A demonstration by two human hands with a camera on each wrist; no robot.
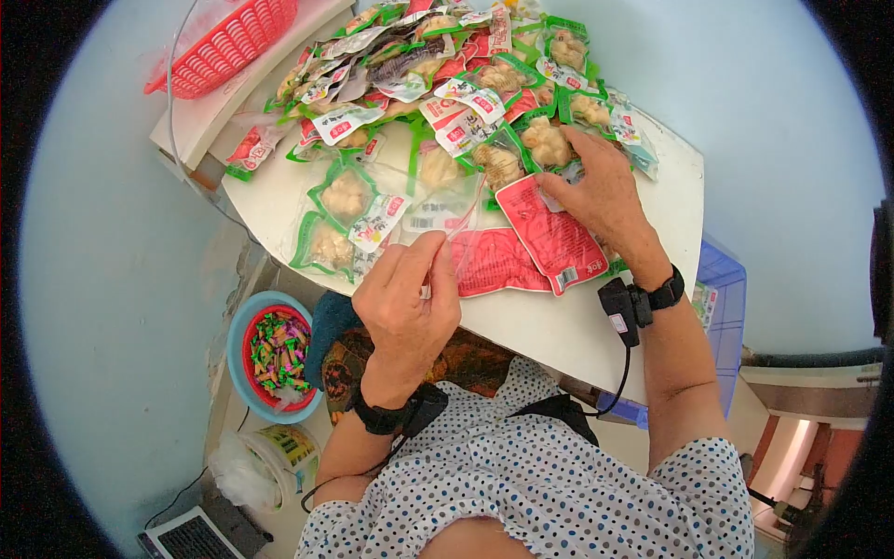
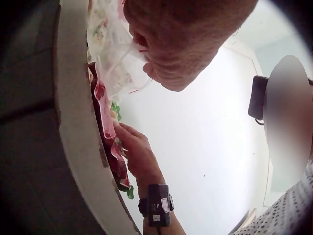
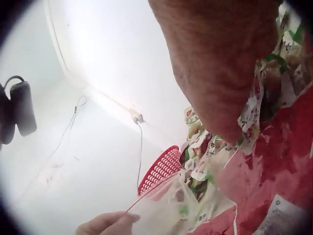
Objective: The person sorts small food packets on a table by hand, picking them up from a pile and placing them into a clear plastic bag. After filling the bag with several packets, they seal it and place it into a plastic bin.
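Note:
My left hand [image 1: 410,298] pinches the edge of a clear plastic bag [image 1: 445,200] with a red line along its mouth; in the left wrist view the bag [image 2: 122,73] hangs from the fingers. Green-edged packets of pale, lumpy food [image 1: 345,197] lie at the bag's left, overlapped by the film. My right hand [image 1: 605,191] reaches over the pile with fingers and thumb spread. Its fingertips are at a green-edged packet [image 1: 545,142], and its thumb lies by the top of a red packet [image 1: 554,233]. In the right wrist view its fingertips are hidden behind packets.
A big heap of packets [image 1: 410,56] covers the back of the white table [image 1: 666,233]. Beyond its left side is a red basket [image 1: 228,51]. Below stands a blue basin [image 1: 237,363] with a red bowl of small wrapped pieces. A blue crate [image 1: 722,279] stands at the right.

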